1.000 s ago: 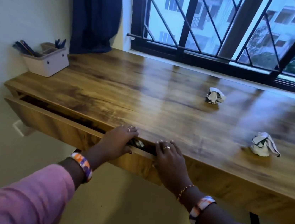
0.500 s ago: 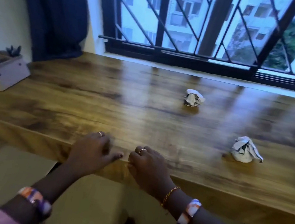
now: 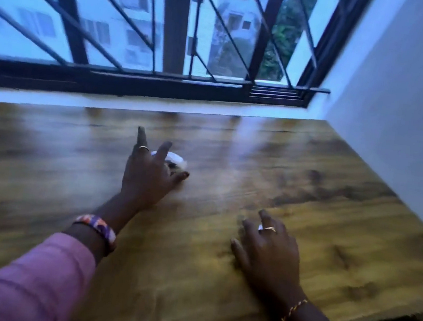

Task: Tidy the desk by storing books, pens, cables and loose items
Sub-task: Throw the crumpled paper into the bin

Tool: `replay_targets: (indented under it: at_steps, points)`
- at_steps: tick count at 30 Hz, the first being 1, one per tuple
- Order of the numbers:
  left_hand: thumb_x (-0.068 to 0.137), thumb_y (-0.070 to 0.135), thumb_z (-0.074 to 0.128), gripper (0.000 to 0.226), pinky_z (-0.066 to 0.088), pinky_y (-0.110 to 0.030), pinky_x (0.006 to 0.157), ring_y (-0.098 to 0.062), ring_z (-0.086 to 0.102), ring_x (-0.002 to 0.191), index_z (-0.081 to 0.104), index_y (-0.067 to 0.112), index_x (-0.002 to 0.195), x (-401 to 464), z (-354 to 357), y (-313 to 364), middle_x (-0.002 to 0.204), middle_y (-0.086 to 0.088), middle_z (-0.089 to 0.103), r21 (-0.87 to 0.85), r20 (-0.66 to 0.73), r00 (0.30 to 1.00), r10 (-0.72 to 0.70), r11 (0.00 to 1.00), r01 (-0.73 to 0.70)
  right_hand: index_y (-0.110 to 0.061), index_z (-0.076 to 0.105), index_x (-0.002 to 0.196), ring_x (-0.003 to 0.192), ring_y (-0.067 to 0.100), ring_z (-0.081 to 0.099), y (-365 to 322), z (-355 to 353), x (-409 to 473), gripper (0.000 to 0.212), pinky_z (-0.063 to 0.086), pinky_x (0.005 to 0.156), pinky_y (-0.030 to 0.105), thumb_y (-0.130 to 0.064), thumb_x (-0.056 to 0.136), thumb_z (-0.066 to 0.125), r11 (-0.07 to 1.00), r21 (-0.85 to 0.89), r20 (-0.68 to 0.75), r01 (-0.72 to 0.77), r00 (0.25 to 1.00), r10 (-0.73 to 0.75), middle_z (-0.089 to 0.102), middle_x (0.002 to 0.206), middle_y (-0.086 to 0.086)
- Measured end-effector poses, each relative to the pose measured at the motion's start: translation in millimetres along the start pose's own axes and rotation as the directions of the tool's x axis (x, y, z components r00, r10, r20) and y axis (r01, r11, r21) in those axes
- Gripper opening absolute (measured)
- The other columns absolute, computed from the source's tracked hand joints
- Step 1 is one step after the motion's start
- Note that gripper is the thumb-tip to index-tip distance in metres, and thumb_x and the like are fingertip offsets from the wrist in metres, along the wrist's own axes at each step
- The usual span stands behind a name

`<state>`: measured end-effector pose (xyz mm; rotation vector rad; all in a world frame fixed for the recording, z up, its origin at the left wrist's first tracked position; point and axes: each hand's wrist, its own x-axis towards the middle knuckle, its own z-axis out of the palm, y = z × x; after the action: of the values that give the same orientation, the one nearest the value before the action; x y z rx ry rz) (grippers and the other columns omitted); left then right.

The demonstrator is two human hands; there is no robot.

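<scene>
The left hand [image 3: 147,176] is stretched out over the desk [image 3: 330,228], fingers spread and mostly straight, one pointing up toward the window [image 3: 174,22]. A crumpled paper ball [image 3: 175,160] lies on the wood right at those fingers, partly hidden behind them: white shows between the middle fingers and the thumb, and the thumb tip sits just at its near right side. The fingers are around it rather than closed on it; the blur keeps me from telling whether they actually touch it.

The right hand [image 3: 271,250] is nearer the front edge, palm down, fingers loosely spread and bent a little over the wood. A small patch of white shows between its fingers by the ring, seemingly a second paper ball under the hand, too hidden to be sure. Whether the fingers grip it I cannot tell. The two hands are well apart.
</scene>
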<state>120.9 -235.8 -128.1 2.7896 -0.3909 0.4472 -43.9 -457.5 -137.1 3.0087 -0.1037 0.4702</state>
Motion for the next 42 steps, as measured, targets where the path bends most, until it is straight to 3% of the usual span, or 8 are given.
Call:
replay_targets:
  at_steps: [7, 14, 19, 30, 32, 35, 39, 42]
  points:
    - [0.065, 0.029, 0.081, 0.038, 0.049, -0.035, 0.070, -0.035, 0.060, 0.089, 0.067, 0.014, 0.097, 25, 27, 11, 0.100, -0.016, 0.060, -0.261, 0.007, 1.000, 0.030, 0.965, -0.028, -0.019, 0.065, 0.086, 0.066, 0.024, 0.062, 2, 19, 31, 0.030, 0.045, 0.045, 0.029, -0.035, 0.074, 0.043, 0.996, -0.087, -0.076, -0.030, 0.997, 0.023, 0.065, 0.079, 0.001]
    - [0.068, 0.035, 0.073, 0.036, 0.046, -0.030, 0.069, -0.027, 0.056, 0.094, 0.063, 0.019, 0.099, -8, 13, 10, 0.099, -0.007, 0.055, -0.259, 0.009, 1.000, -0.020, 0.966, 0.021, -0.016, 0.067, 0.086, 0.068, 0.028, 0.062, 0, 20, 28, 0.034, 0.047, 0.047, 0.032, -0.032, 0.071, 0.042, 0.996, -0.069, -0.034, -0.062, 0.998, 0.059, 0.066, 0.083, 0.003]
    - [0.062, 0.044, 0.059, 0.039, 0.045, -0.028, 0.066, -0.023, 0.055, 0.090, 0.062, 0.023, 0.094, -83, -15, 3, 0.093, -0.002, 0.052, -0.258, 0.004, 0.993, -0.120, 0.959, 0.117, -0.016, 0.063, 0.077, 0.069, 0.031, 0.060, -17, 12, 25, 0.017, 0.047, 0.050, 0.035, -0.018, 0.064, 0.075, 0.995, -0.013, 0.024, -0.101, 0.995, 0.101, 0.062, 0.080, 0.005]
    - [0.065, 0.048, 0.059, 0.035, 0.045, -0.023, 0.070, -0.008, 0.055, 0.085, 0.065, 0.026, 0.091, -327, -104, -40, 0.090, 0.006, 0.060, -0.336, -0.105, 0.939, -0.329, 0.900, 0.278, -0.024, 0.061, 0.089, 0.079, 0.026, 0.063, -212, -57, -111, 0.026, 0.049, 0.058, 0.037, -0.031, 0.064, 0.056, 0.739, 0.361, -0.110, 0.569, 0.813, -0.572, 0.063, 0.098, 0.001]
    - [0.064, 0.045, 0.070, 0.029, 0.042, -0.012, 0.068, 0.003, 0.057, 0.078, 0.065, 0.026, 0.085, -376, -126, -57, 0.084, 0.011, 0.064, -0.485, -0.092, 0.839, -0.537, 0.760, 0.433, -0.025, 0.053, 0.105, 0.093, 0.029, 0.060, -238, -69, -144, 0.045, 0.051, 0.068, 0.041, -0.022, 0.061, 0.055, 0.560, 0.546, -0.119, 0.623, 0.719, -0.684, 0.057, 0.114, 0.005]
    - [0.073, 0.044, 0.071, 0.027, 0.039, -0.015, 0.053, -0.005, 0.056, 0.055, 0.064, 0.018, 0.077, -441, -158, -78, 0.065, 0.006, 0.065, -0.701, -0.111, 0.400, -0.910, 0.357, 0.618, -0.028, 0.038, 0.128, 0.109, 0.007, 0.044, -280, -89, -189, 0.067, 0.045, 0.090, 0.029, -0.012, 0.064, 0.049, 0.244, 0.825, -0.097, 0.510, 0.554, -0.827, 0.036, 0.125, -0.003]
    - [0.088, 0.033, 0.053, 0.041, 0.033, -0.020, 0.044, -0.011, 0.043, 0.037, 0.061, 0.012, 0.054, -529, -199, -104, 0.046, 0.000, 0.054, -0.985, 0.047, -0.179, -0.983, -0.075, 0.153, -0.018, 0.048, 0.121, 0.091, -0.014, 0.043, -348, -101, -237, 0.058, 0.032, 0.075, -0.002, 0.003, 0.069, 0.059, 0.029, 0.954, -0.099, 0.298, 0.406, -0.909, 0.041, 0.110, -0.006]
    - [0.085, 0.031, 0.049, 0.045, 0.032, -0.026, 0.052, -0.015, 0.046, 0.035, 0.054, 0.015, 0.043, -597, -219, -122, 0.044, -0.001, 0.051, -0.982, 0.187, -0.304, -0.934, -0.179, -0.054, -0.016, 0.055, 0.114, 0.092, -0.015, 0.045, -401, -109, -276, 0.050, 0.033, 0.076, -0.001, 0.000, 0.068, 0.066, -0.043, 0.968, -0.132, 0.247, 0.357, -0.925, 0.052, 0.106, -0.004]
